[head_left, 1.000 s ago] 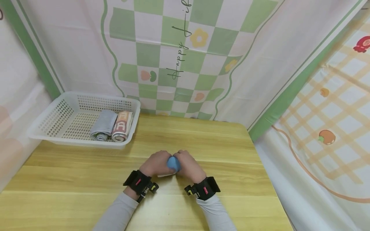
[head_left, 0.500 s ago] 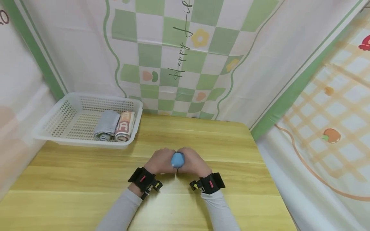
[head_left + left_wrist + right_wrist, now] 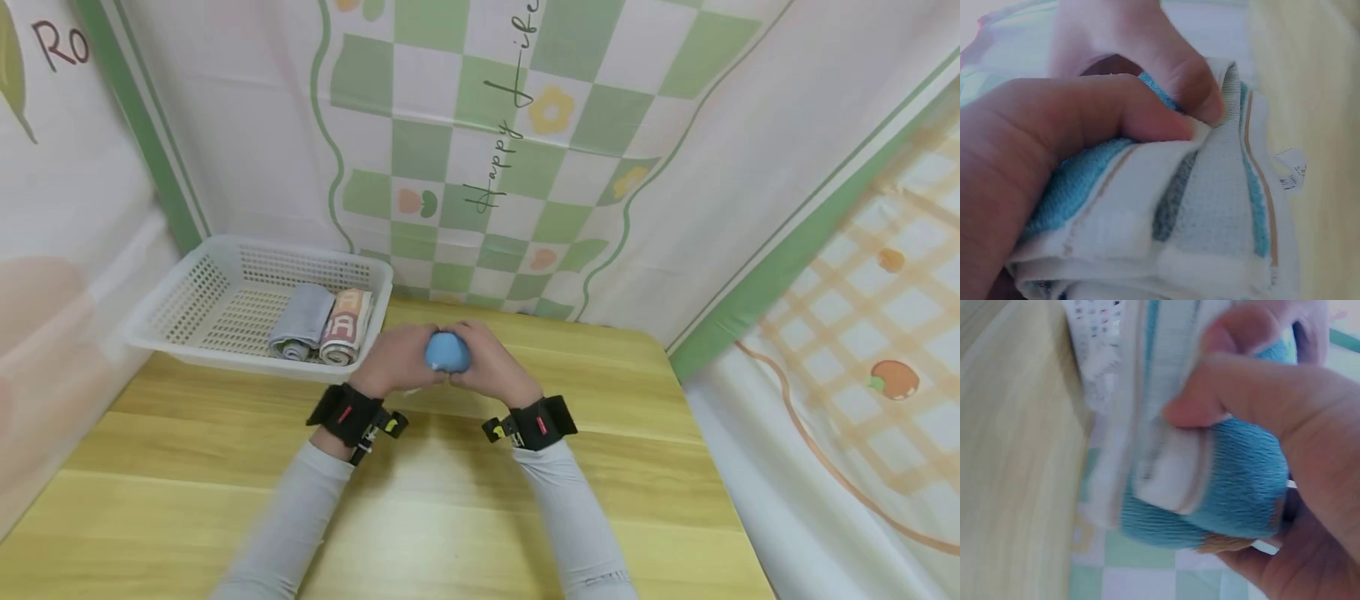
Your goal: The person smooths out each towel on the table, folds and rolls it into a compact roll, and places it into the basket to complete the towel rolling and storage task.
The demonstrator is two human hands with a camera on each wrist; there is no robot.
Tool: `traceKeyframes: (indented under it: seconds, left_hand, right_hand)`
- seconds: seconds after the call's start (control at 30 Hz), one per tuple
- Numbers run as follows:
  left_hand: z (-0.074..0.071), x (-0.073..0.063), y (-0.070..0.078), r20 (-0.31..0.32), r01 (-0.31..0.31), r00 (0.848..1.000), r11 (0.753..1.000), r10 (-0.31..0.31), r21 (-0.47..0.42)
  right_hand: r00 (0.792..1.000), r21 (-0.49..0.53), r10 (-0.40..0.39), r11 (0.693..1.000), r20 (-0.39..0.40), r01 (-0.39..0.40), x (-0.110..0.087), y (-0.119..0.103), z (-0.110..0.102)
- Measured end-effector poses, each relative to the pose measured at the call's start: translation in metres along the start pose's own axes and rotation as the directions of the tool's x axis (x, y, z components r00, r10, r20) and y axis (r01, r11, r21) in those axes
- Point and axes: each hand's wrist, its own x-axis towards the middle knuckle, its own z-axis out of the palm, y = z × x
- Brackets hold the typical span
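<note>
A rolled towel (image 3: 447,352), blue and white with brown stripes, is held up above the table between both hands. My left hand (image 3: 397,358) grips one side, its thumb (image 3: 1147,112) pressing the white edge in the left wrist view. On the opposite side my right hand (image 3: 491,362) grips the roll, and the right wrist view has its thumb (image 3: 1210,400) on the white band and fingers underneath. Both thumbs lie close together. A small white label (image 3: 1290,170) hangs from the towel. In the head view the hands cover most of the roll.
A white perforated basket (image 3: 236,321) stands at the back left of the wooden table (image 3: 420,508). In its right part lie a grey rolled towel (image 3: 303,312) and an orange-and-white rolled towel (image 3: 347,325). A patterned curtain (image 3: 487,167) hangs behind the table.
Both hands have moved the rolled towel upward and toward the back of the table, nearer the basket. The head view has shifted slightly left.
</note>
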Motion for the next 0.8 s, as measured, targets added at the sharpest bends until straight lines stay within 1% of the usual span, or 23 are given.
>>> traceKeyframes:
  seconds: [0.13,0.2,0.27,0.37,0.47,0.5,0.57,0.6,0.67,0.7,0.73,0.8]
  left_hand:
    - [-0.028,-0.002,-0.012,-0.031,0.051,0.998,0.998,-0.050,0.022]
    - [-0.041,-0.004,-0.019,-0.057,0.059,0.997,0.998,-0.057,0.032]
    - [-0.052,-0.007,-0.026,-0.085,0.080,0.993,0.996,-0.077,0.038]
    - [-0.068,-0.014,-0.039,-0.113,0.122,0.987,0.991,-0.116,0.050]
    - [-0.080,-0.023,-0.053,-0.142,0.195,0.972,0.980,-0.189,0.036]
    - [-0.084,-0.026,-0.058,-0.156,0.227,0.963,0.973,-0.220,0.028]
    - [-0.090,-0.032,-0.068,-0.187,0.297,0.939,0.955,-0.290,0.005]
    - [-0.093,-0.036,-0.073,-0.203,0.335,0.922,0.942,-0.329,-0.009]
    - [-0.099,-0.043,-0.082,-0.228,0.401,0.890,0.916,-0.396,-0.027]
    - [-0.102,-0.046,-0.087,-0.241,0.423,0.876,0.906,-0.419,-0.039]
    - [-0.105,-0.049,-0.091,-0.250,0.439,0.865,0.897,-0.436,-0.047]
    - [-0.112,-0.054,-0.100,-0.262,0.464,0.848,0.885,-0.460,-0.052]
  right_hand:
    - [0.997,-0.001,-0.049,0.999,-0.063,0.049,0.024,-0.012,0.000]
    - [0.992,0.008,-0.073,0.997,-0.100,0.074,0.036,-0.019,0.001]
    - [0.987,0.008,-0.093,0.995,-0.129,0.095,0.047,-0.026,0.002]
    - [0.983,0.018,-0.099,0.995,-0.153,0.103,0.066,-0.036,0.008]
    - [0.985,0.042,-0.073,0.996,-0.159,0.081,0.082,-0.044,0.018]
    - [0.986,0.045,-0.057,0.997,-0.154,0.065,0.087,-0.047,0.023]
    - [0.990,0.054,-0.025,0.998,-0.137,0.032,0.094,-0.051,0.034]
    - [0.992,0.053,-0.005,0.999,-0.123,0.011,0.097,-0.054,0.040]
    - [0.996,0.015,0.025,1.000,-0.087,-0.024,0.102,-0.058,0.053]
    - [0.997,-0.006,0.037,0.999,-0.070,-0.038,0.104,-0.060,0.060]
    - [0.997,-0.025,0.047,0.998,-0.058,-0.049,0.106,-0.062,0.066]
    - [0.996,-0.070,0.076,0.994,-0.038,-0.079,0.107,-0.066,0.077]
